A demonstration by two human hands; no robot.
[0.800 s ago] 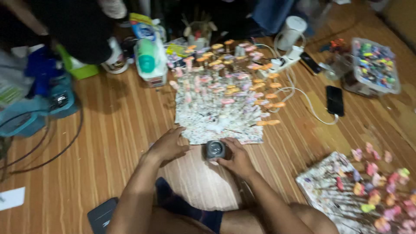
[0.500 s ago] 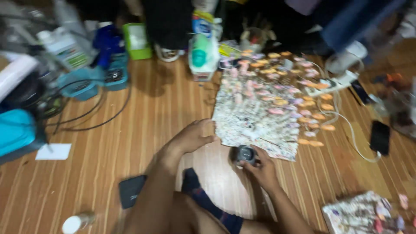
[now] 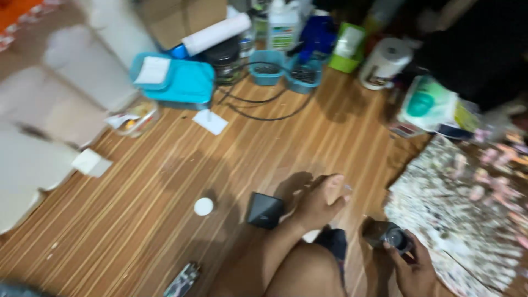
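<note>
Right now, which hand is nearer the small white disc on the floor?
Left. The left hand hovers to the right of the white disc, past a black square object; the right hand is farther right, holding a small dark round object.

The left hand (image 3: 322,201) rests on the wooden floor (image 3: 165,181), fingers curled, just right of a small black square box (image 3: 264,210); the right hand (image 3: 412,264), near and to the right, grips a small dark round jar (image 3: 393,237); a newspaper sheet (image 3: 462,220) covered with small pink and orange pieces lies to the right, just beside that hand; a small white round cap (image 3: 203,206) lies left of the black box; farther off stand a turquoise case (image 3: 179,82), a white roll (image 3: 217,33), a white bottle (image 3: 283,25), a green tub (image 3: 347,52) and black cables (image 3: 258,104); the picture is blurred.
</note>
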